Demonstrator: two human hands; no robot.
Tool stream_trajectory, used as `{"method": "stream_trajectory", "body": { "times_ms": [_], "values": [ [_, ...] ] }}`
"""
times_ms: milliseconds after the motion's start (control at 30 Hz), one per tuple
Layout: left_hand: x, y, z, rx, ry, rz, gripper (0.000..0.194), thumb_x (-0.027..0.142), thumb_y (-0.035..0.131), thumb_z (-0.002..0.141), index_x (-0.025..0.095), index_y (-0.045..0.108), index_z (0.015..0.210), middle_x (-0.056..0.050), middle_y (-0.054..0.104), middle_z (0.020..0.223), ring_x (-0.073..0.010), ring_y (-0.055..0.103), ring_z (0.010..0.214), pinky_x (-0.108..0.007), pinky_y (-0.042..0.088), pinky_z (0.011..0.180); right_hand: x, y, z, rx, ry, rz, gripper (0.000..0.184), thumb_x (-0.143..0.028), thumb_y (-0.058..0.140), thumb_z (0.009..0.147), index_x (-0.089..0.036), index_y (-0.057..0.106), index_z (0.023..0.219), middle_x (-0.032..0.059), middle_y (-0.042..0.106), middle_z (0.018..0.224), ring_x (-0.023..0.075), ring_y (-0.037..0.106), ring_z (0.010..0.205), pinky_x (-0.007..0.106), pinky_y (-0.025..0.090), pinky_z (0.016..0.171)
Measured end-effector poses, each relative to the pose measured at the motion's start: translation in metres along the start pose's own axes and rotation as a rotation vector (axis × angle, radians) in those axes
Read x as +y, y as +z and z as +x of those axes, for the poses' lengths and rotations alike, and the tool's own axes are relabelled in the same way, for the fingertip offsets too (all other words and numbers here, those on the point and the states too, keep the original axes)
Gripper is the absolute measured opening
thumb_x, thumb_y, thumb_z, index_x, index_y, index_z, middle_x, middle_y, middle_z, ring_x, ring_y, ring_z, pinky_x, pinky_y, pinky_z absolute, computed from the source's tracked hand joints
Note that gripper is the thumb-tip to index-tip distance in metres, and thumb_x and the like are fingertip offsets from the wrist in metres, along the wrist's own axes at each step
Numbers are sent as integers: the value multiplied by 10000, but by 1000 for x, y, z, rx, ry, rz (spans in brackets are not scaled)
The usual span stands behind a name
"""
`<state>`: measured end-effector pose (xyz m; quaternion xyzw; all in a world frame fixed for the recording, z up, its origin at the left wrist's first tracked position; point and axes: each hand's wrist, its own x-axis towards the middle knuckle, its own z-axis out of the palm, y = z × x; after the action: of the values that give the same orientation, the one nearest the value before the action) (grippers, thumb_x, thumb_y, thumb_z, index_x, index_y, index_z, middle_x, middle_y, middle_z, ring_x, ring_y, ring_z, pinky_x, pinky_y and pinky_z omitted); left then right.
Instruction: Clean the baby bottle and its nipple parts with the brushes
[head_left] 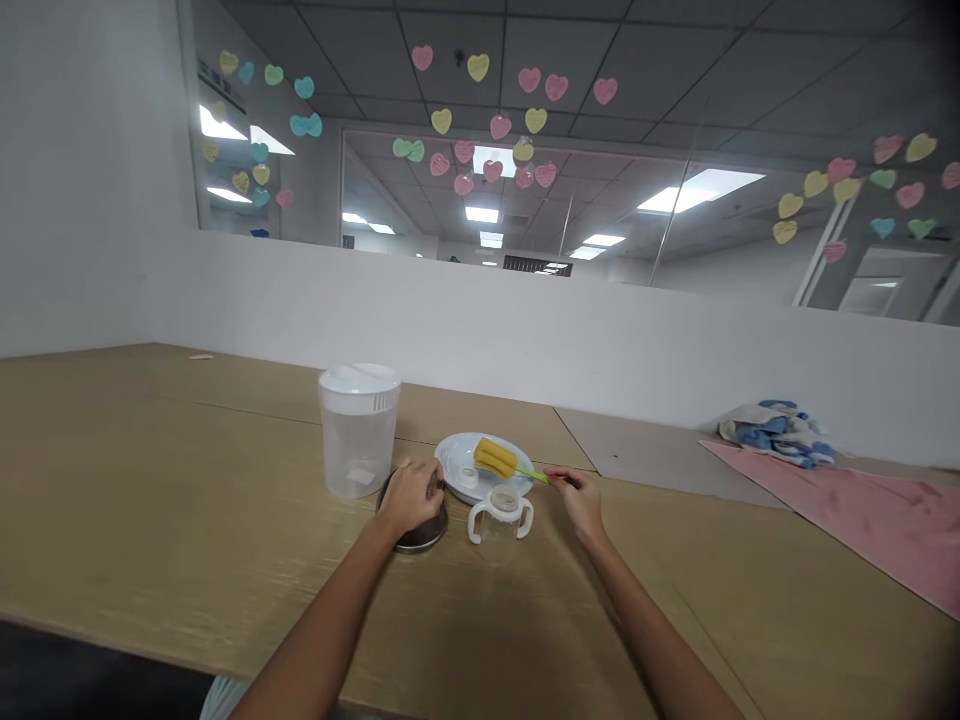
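Sponge brush (pixel 495 457) extends leftward, pinched in the right grip (pixel 579 498), while the left grip (pixel 410 492) curls around a dark vessel (pixel 421 534).

right grip (pixel 574 499) holding yellow sponge brush (pixel 495 457), left grip (pixel 411 496) on dark vessel (pixel 422 536), handled cup (pixel 501 514) between; white plate (pixel 454 452) behind

Office-like room, gridded ceiling (pixel 585 30), bright ceiling panels (pixel 701 190), interior window (pixel 615 215), heart-shaped sticky notes (pixel 478 67), white wall (pixel 450 310)
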<state>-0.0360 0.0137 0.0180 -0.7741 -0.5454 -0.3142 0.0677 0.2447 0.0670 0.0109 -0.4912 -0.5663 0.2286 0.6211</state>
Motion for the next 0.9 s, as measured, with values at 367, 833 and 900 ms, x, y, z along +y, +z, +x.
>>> {"method": "stream_trajectory", "body": {
  "times_ms": [367, 833, 900],
  "values": [
    [1, -6, 0, -69, 149, 94, 22, 213, 518, 664, 201, 534, 672, -52, 627, 723, -227, 545, 766, -345, 307, 734, -16, -6, -8, -3, -418, -514, 216, -201, 457, 684, -207, 667, 635, 26, 688, 749, 191, 595, 758, 314, 358, 750],
    [12, -2, 2, 127, 35, 121, 171, 152, 425, 805, 187, 590, 833, -54, 644, 818, -213, 539, 809, -354, 325, 743, -4, 8, -10, -275, -688, -665, 396, 8, 377, 692, -194, 681, 845, 69, 678, 935, 209, 559, 880, 328, 367, 764],
    [13, 0, 2, 148, 44, 116, 185, 175, 420, 830, 192, 595, 888, -58, 642, 883, -217, 535, 846, -355, 333, 749, -5, 12, -12, -311, -603, -565, 379, -32, 365, 716, -203, 679, 838, 60, 682, 921, 207, 573, 877, 339, 392, 779]
  ]
}}
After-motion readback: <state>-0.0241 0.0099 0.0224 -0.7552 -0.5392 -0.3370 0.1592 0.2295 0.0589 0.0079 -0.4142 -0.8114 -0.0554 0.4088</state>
